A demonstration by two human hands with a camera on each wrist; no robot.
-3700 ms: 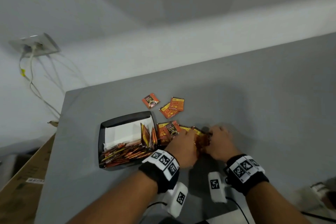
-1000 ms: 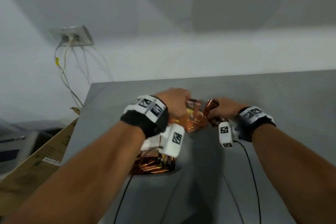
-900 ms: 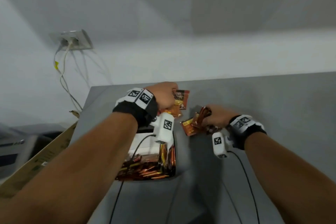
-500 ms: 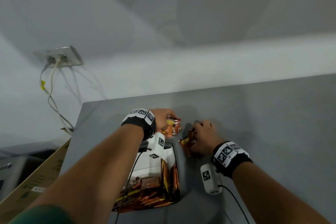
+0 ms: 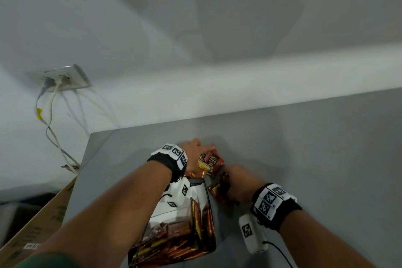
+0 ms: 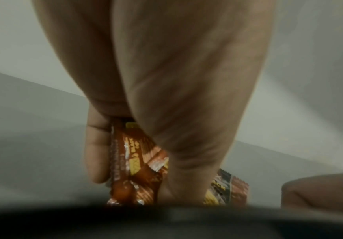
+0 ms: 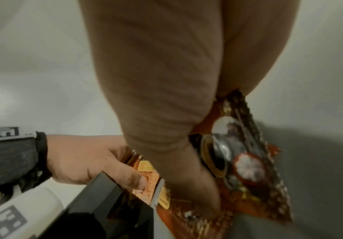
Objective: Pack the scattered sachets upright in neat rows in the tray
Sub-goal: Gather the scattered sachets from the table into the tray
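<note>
Fingers [image 6: 97, 155] of the left hand [image 5: 193, 154] pinch a bunch of sachets [image 5: 208, 162] just past the far rim of the tray [image 5: 212, 243]. The right hand [image 5: 237, 183] grips another bunch of sachets [image 7: 238, 161], standing on the worktop [image 5: 315, 159] just beside the tray's right wall. Bare worktop lies beyond both hands; its left edge is near the tray. More sachets fill the tray's near end.

Grey table [image 5: 315, 159] w/ black tray [image 5: 212, 213] on it; loose sachets [image 5: 218, 192] just beside tray's right wall.
</note>
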